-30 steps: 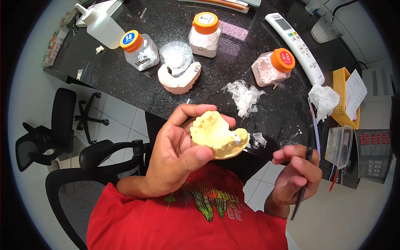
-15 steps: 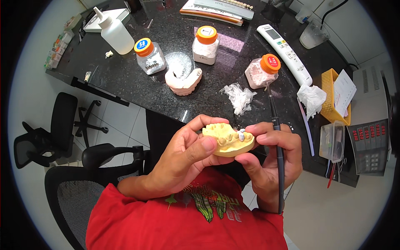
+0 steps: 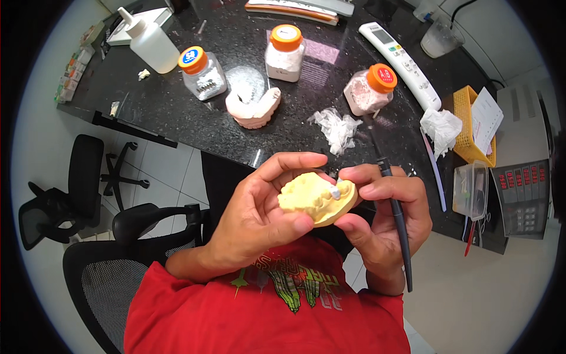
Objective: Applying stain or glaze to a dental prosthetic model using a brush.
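A yellow plaster dental cast [image 3: 309, 203] is held just beyond the table's near edge, in front of my red shirt. My left hand [image 3: 247, 209] grips its left side, thumb along the lower edge and fingers curled behind. One pale bluish-white tooth [image 3: 335, 192] stands out near the cast's right end. There, the thumb and fingertips of my right hand [image 3: 401, 215] touch the rim. That hand also holds a slim black-handled brush [image 3: 401, 233] between its fingers, the tip directed away from me over the table. The cast's underside is hidden.
On the black speckled table [image 3: 194, 121] stand a pinkish-white dental cast [image 3: 253, 112], an orange-lidded powder jar [image 3: 284, 56], two similar jars and a squeeze bottle [image 3: 153, 47]. Crumpled tissue [image 3: 336, 130], a white remote [image 3: 401, 65] and a yellow basket [image 3: 466, 130] lie rightward. An office chair [image 3: 124, 289] is at left.
The yellow cast has been turned and tilted in my hands, showing more of its top. The brush has swung with my right hand, its rear end moving right. The whole view has shifted slightly.
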### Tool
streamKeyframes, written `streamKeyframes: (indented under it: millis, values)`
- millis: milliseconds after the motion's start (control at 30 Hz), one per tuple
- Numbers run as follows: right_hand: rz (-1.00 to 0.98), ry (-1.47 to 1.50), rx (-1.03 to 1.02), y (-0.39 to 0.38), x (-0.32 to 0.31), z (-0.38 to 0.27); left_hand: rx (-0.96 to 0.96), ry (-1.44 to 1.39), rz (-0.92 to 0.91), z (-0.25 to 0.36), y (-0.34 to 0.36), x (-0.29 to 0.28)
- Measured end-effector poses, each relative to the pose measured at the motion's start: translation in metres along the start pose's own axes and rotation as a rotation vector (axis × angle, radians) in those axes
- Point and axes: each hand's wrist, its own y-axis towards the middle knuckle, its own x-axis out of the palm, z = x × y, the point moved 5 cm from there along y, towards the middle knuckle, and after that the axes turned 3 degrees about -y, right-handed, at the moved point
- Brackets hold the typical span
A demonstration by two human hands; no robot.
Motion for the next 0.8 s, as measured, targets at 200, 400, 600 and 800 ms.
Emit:
streamKeyframes:
  millis: [200,400,600,800]
  values:
    - [-0.017,-0.071,-0.045,-0.011,-0.025,0.002,-0.080,0.108,0.015,0.003,-0.003,0.001]
    - [-0.008,-0.041,0.053,-0.018,-0.008,-0.005,0.056,0.244,-0.050,-0.003,0.006,0.002]
    - [0.040,0.018,0.130,-0.016,0.008,0.001,0.465,0.548,0.009,-0.002,0.011,0.005]
    - [-0.039,-0.076,0.081,-0.003,0.010,0.000,0.560,0.732,0.022,0.007,0.007,0.008]
